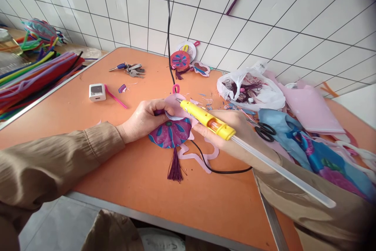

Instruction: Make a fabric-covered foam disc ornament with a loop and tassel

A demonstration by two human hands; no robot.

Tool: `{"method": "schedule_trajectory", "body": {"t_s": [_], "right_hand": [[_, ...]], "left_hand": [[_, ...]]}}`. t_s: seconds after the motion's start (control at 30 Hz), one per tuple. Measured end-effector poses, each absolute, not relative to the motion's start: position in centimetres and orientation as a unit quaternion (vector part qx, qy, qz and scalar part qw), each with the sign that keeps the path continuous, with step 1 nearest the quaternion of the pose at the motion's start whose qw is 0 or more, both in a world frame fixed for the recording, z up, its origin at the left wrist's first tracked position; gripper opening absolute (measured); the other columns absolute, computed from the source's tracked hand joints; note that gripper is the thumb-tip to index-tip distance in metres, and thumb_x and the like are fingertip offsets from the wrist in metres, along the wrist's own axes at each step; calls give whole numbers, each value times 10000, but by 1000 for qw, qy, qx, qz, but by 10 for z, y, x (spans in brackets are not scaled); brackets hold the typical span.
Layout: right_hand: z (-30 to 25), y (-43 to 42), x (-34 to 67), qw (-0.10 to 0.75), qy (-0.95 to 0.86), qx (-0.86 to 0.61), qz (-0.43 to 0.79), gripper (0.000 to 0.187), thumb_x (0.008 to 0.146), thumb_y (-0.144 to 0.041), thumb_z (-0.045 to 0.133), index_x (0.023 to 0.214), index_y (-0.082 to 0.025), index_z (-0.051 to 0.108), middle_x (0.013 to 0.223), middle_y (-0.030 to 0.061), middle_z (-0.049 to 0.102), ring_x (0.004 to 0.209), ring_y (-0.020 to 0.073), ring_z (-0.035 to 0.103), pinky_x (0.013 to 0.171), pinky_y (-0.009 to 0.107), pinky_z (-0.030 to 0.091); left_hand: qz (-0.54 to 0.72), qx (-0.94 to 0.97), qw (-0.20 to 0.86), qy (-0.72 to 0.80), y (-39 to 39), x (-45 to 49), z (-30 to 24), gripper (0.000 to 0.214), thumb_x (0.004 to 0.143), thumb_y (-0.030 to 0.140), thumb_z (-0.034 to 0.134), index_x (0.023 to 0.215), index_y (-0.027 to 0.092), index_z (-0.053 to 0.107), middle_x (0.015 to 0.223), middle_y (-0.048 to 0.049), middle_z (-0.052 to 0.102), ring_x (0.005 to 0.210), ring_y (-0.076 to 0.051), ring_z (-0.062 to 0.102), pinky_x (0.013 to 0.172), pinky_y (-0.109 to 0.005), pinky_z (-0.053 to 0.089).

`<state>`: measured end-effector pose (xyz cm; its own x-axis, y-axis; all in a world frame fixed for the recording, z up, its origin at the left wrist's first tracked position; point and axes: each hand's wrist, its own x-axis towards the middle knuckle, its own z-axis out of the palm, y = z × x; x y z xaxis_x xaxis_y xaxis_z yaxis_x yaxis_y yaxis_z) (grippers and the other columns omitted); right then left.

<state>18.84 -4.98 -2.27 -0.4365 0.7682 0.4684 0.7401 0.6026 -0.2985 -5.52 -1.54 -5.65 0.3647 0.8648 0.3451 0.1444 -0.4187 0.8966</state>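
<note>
My left hand [148, 118] pinches the edge of a round fabric ornament [170, 133], purple and blue with a petal pattern. A pale pink piece [173, 104] is folded up at its top, and a pink loop [176, 88] sticks out above. From its lower edge hangs a dark purple tassel [175, 167]. In my right hand [226, 125] is a yellow hot glue gun [202, 116] with a long clear glue stick [282, 170] out of its back. The nozzle points at the pink piece; whether it touches cannot be made out. The right fingers are partly hidden behind the gun.
Black-handled scissors [265, 131], blue fabric [282, 125] and pink sheets [311, 106] lie at right, near a white plastic bag [251, 88] of purple tassels. Keys [135, 70] and a white box-shaped device [97, 92] are at left. A black cord [168, 27] hangs down the tiled wall.
</note>
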Motion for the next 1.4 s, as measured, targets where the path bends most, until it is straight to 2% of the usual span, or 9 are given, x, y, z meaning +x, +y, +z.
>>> {"method": "schedule_trajectory", "body": {"t_s": [0.53,0.7,0.77,0.87,1.0,1.13,1.27,1.4], "right_hand": [[-17,-49,186,287,-860,-420,29,366,896,-406,617,627,-194,488,528,-39,470,468,94,403,492,254,278],[-7,-53,184,341,-832,-436,38,297,881,-333,628,636,-209,515,542,-20,539,460,102,431,478,255,315],[-1,-56,184,351,-815,-457,66,325,876,-350,611,607,-221,483,529,-15,539,438,107,424,463,264,321],[6,-59,185,330,-815,-466,104,336,861,-382,627,592,-231,494,470,-38,465,403,107,383,448,275,297],[7,-57,189,296,-836,-453,88,277,863,-331,615,621,-225,533,471,-56,418,426,99,357,456,267,290],[1,-52,192,283,-843,-453,58,394,845,-366,629,562,-213,402,472,-59,393,434,91,325,445,266,265],[-4,-51,194,270,-845,-459,50,336,853,-374,632,604,-211,478,479,-62,413,447,97,341,465,264,273],[-6,-51,196,266,-846,-460,35,376,861,-417,642,595,-208,477,478,-60,421,438,93,331,464,265,236]], "left_hand": [[441,715,411,354,-16,-57,-57,109,811,239,711,821,131,716,852,-69,755,771,-160,685,729,-254,572],[459,696,418,360,-14,-57,-56,72,778,203,720,786,132,711,756,-30,722,684,-123,646,637,-206,538],[465,688,421,365,-13,-57,-55,76,758,203,738,756,135,704,728,-21,712,661,-120,634,610,-202,532],[474,667,438,373,-12,-56,-54,134,737,246,779,745,136,703,718,-22,706,652,-123,628,608,-213,536],[490,650,447,371,-11,-57,-55,204,716,297,822,731,138,695,714,-23,702,653,-126,630,632,-223,541],[483,663,439,367,-12,-57,-56,151,748,261,786,741,141,694,727,-24,709,671,-137,645,642,-232,553],[477,680,424,361,-13,-58,-54,84,768,213,743,761,141,700,745,-23,720,707,-145,661,669,-238,561],[476,684,417,363,-14,-57,-53,74,769,209,733,782,139,713,768,-30,732,726,-149,670,692,-243,565]]}}
